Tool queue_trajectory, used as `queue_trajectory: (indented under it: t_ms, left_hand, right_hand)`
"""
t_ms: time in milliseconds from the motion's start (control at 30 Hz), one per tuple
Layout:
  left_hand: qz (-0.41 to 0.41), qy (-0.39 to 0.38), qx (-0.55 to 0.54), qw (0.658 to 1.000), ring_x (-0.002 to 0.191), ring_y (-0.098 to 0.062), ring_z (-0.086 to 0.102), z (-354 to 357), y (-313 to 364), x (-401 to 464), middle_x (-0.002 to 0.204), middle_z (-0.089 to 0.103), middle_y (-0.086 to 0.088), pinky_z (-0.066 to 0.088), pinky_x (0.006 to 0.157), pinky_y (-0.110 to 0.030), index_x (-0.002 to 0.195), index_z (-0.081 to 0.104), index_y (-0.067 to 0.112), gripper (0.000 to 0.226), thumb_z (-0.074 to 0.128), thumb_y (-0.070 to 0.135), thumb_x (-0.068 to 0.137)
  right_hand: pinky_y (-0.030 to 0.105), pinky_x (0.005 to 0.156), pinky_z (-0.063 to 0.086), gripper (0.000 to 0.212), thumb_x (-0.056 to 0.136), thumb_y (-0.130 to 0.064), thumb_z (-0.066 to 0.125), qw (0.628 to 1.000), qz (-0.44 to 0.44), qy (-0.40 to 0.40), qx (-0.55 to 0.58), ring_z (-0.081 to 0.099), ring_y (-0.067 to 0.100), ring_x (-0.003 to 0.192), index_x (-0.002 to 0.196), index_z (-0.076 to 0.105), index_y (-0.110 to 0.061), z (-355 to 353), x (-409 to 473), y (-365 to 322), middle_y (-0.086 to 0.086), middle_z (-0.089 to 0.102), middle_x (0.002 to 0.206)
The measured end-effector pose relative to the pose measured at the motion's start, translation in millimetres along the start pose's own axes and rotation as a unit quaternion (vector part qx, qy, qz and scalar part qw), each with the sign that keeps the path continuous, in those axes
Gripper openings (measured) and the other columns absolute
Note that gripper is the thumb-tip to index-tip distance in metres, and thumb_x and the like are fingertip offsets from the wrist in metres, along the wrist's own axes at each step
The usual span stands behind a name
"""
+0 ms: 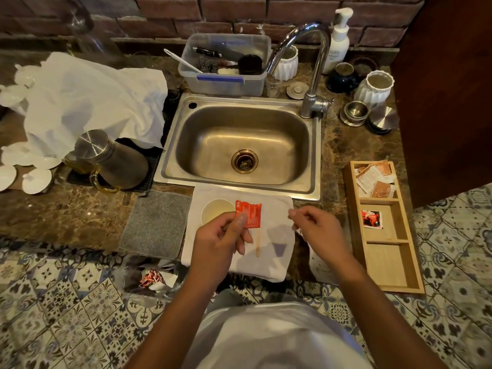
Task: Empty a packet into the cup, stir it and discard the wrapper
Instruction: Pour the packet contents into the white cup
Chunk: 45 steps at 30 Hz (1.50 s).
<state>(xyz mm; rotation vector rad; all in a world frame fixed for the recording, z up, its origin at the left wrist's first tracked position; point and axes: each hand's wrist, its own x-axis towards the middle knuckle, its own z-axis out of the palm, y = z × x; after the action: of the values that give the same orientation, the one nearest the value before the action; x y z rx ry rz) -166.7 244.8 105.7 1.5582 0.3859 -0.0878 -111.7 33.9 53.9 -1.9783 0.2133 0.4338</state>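
Countertop: packet (248, 213) pinched, L hand (223, 241).

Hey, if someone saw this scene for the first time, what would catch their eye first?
Probably the red packet, pinched in the left hand just above the cup on the white towel. Behind it sits the steel sink with its tall tap. The right hand hovers beside the packet, fingertips pinched together.
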Motion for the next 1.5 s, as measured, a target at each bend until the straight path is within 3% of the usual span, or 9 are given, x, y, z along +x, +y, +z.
queue_trajectory:
  t_ms: [167,267,400,600,733,967,1133,1300,1500]
  left_hand:
    - [0.009,0.02,-0.005,1.0,0.048,-0.015,0.051,-9,-1,-2,0.063,0.067,-0.006,0.044,0.051,-0.023,0.088,0.068,0.007,0.026,0.05,0.017,0.104]
    - [0.009,0.031,0.003,0.999,0.049,-0.018,0.052,-19,-6,-5,0.065,0.068,-0.009,0.043,0.053,-0.029,0.091,0.068,0.007,0.028,0.049,0.022,0.105]
    - [0.008,0.035,0.009,0.999,0.053,-0.021,0.052,-34,-14,-9,0.068,0.066,-0.011,0.043,0.055,-0.031,0.09,0.068,0.007,0.029,0.049,0.023,0.105]
    - [-0.003,0.035,-0.004,0.999,0.053,-0.02,0.053,-43,-26,-11,0.071,0.066,-0.023,0.043,0.052,-0.025,0.098,0.066,0.003,0.022,0.053,0.019,0.104]
    - [-0.03,0.032,-0.011,0.999,0.054,-0.021,0.054,-48,-36,-9,0.073,0.068,-0.024,0.046,0.052,-0.028,0.101,0.063,0.0,0.024,0.051,0.02,0.105]
    - [-0.07,0.015,0.058,0.996,0.053,-0.008,0.057,-63,-56,-3,0.075,0.072,-0.018,0.045,0.056,-0.024,0.091,0.069,0.004,0.032,0.053,0.028,0.104]
    - [-0.09,-0.001,0.084,0.992,0.047,-0.012,0.054,-65,-64,3,0.058,0.065,-0.002,0.043,0.055,-0.026,0.082,0.066,0.004,0.031,0.054,0.023,0.104]
    - [-0.109,-0.007,0.079,0.991,0.046,-0.015,0.053,-63,-66,6,0.061,0.065,-0.007,0.041,0.052,-0.022,0.085,0.064,0.001,0.032,0.055,0.024,0.104]
    - [-0.11,-0.011,0.099,0.989,0.048,-0.015,0.05,-63,-68,11,0.057,0.059,-0.004,0.042,0.055,-0.03,0.078,0.06,0.001,0.038,0.053,0.028,0.104]
  right_hand:
    - [0.03,0.065,0.053,0.015,0.095,-0.037,0.066,0.985,-0.08,-0.147,0.044,0.065,0.007,0.067,0.092,0.075,-0.025,21,-18,-48,0.001,0.075,0.081]
    - [0.027,0.06,0.051,0.014,0.098,-0.032,0.063,0.975,-0.079,-0.199,0.06,0.065,0.008,0.065,0.092,0.073,-0.025,32,-21,-57,-0.001,0.075,0.079]
    - [0.028,0.066,0.055,0.012,0.099,-0.027,0.063,0.965,-0.08,-0.24,0.075,0.067,0.005,0.069,0.095,0.073,-0.022,48,-22,-60,-0.002,0.073,0.079]
    - [0.019,0.062,0.048,0.015,0.099,-0.025,0.065,0.966,-0.087,-0.242,0.038,0.06,0.002,0.06,0.087,0.07,-0.017,72,-19,-57,-0.008,0.069,0.067]
    - [0.016,0.06,0.046,0.02,0.098,-0.025,0.065,0.967,-0.083,-0.241,0.022,0.06,0.001,0.059,0.088,0.072,-0.009,84,-16,-53,-0.011,0.067,0.063]
    - [0.021,0.063,0.046,0.028,0.098,-0.025,0.065,0.974,-0.049,-0.219,0.03,0.059,0.003,0.058,0.078,0.068,-0.005,103,-16,-39,-0.001,0.067,0.065]
    - [0.027,0.062,0.05,0.031,0.099,-0.024,0.065,0.974,-0.016,-0.222,0.04,0.059,0.008,0.055,0.072,0.065,-0.008,107,-17,-31,-0.003,0.067,0.06]
    - [0.032,0.061,0.049,0.032,0.098,-0.023,0.065,0.974,0.014,-0.219,0.055,0.057,0.011,0.052,0.076,0.065,0.0,107,-14,-27,-0.002,0.066,0.058]
    - [0.032,0.059,0.046,0.034,0.097,-0.024,0.066,0.975,0.025,-0.213,0.059,0.054,0.015,0.051,0.064,0.064,-0.014,110,-10,-24,0.001,0.063,0.056]
